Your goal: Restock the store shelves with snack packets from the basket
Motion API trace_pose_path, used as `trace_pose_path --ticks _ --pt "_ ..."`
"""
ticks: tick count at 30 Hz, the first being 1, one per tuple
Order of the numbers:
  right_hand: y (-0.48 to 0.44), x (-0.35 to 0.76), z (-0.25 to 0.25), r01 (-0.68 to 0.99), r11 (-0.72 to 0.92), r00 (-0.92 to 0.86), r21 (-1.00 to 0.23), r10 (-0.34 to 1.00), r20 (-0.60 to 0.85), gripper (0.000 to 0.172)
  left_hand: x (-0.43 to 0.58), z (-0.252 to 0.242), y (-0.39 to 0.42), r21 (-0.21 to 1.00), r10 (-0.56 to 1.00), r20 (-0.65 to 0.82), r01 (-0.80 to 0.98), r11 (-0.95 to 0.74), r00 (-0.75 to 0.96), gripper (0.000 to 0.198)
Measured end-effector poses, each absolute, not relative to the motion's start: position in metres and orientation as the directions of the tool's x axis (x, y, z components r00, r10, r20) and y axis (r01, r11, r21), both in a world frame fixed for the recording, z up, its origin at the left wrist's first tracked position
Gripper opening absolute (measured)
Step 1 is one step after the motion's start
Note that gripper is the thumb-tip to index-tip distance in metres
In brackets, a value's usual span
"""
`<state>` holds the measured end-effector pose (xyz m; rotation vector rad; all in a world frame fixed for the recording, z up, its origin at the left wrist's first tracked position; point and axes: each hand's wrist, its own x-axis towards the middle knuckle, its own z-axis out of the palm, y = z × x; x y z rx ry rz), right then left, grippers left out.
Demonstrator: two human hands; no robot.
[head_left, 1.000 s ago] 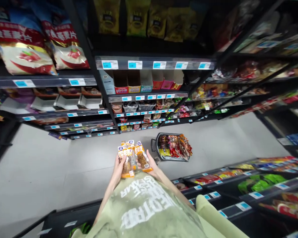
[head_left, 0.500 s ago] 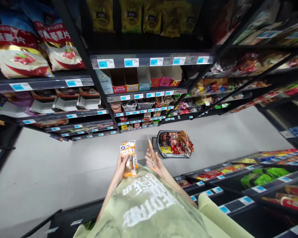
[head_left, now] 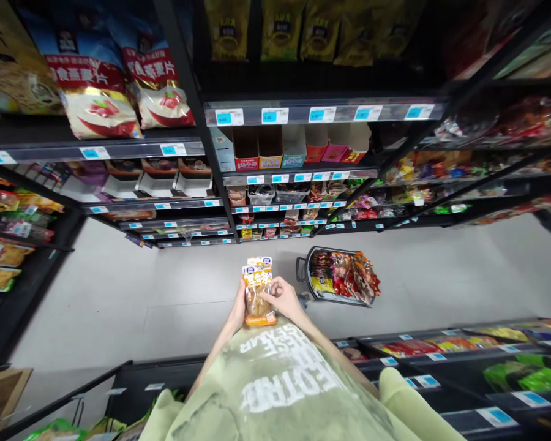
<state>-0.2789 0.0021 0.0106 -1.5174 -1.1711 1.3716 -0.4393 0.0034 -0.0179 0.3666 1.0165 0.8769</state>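
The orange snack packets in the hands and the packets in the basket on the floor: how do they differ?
The orange snack packets are stacked neatly and held between the left hand and right hand; the basket packets lie in a loose heap in the black basket on the floor. The held ones are orange and yellow; the basket ones are mostly red and dark. Both are sealed snack packs.

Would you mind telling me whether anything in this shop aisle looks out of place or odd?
One thing: a basket heaped with snack packets sits on the bare floor mid-aisle, unattended. The hands hold orange packets neatly stacked; the shelves look orderly.
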Motion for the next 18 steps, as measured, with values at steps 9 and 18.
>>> trace_pose_path --ticks 9,18 --pt "0.001 -0.279 0.007 -0.103 -0.301 -0.027 -0.948 0.954 -0.299 0.039 -0.44 0.0 -0.003 0.71 0.845 -0.535 -0.545 0.446 -0.005 0.069" --pt "0.007 -0.271 -0.014 -0.381 -0.404 0.287 -0.832 0.804 -0.521 0.068 -0.442 -0.004 -0.001 0.747 0.852 -0.509 -0.554 0.368 -0.12 0.066"
